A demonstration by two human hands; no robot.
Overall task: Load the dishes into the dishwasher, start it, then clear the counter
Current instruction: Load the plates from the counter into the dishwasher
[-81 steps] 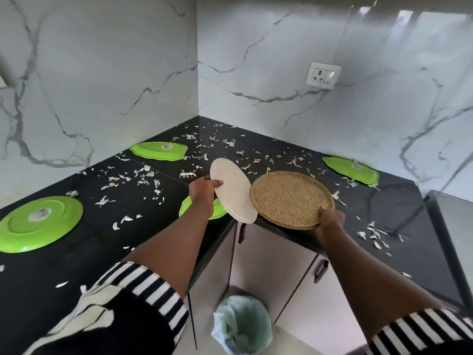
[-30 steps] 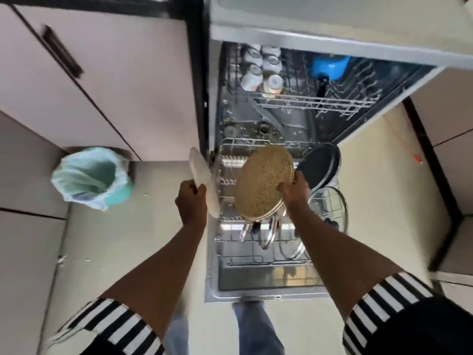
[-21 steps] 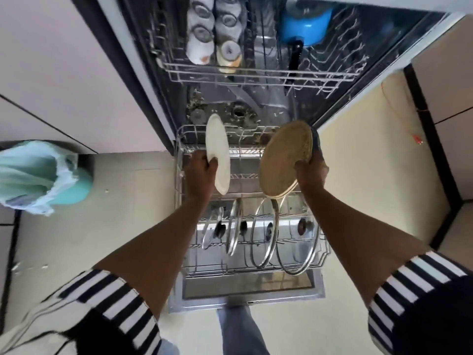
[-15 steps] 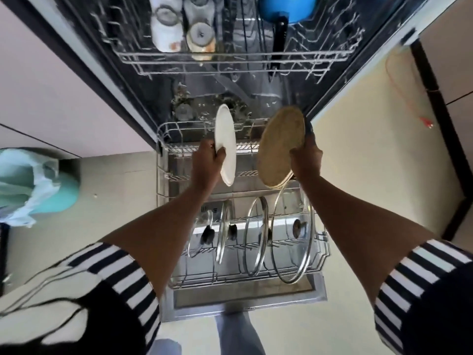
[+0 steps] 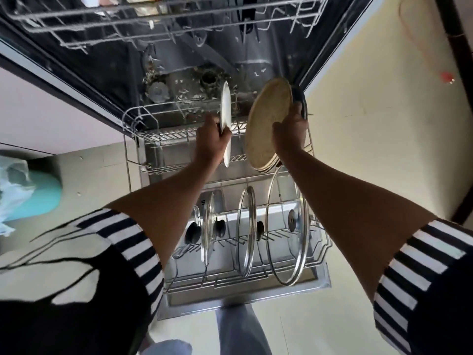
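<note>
I look straight down into the open dishwasher. My left hand (image 5: 212, 142) grips a white plate (image 5: 226, 108) held on edge over the far part of the pulled-out lower rack (image 5: 133, 119). My right hand (image 5: 290, 131) grips a brown speckled plate (image 5: 266, 124), also upright, just to the right of the white one and above the same rack. A dark pan edge shows behind the brown plate. Several glass lids (image 5: 286, 226) stand on edge in the near rows of the rack.
The upper rack (image 5: 153, 24) hangs over the tub at the top. A teal bin with a plastic liner (image 5: 28, 193) stands on the floor at the left. Cabinet fronts lie left of the dishwasher, and cream floor (image 5: 371, 124) lies to the right.
I turned from the counter to the dishwasher carrying both plates. In the last second both hands moved farther over the lower rack and the white plate turned fully edge-on.
</note>
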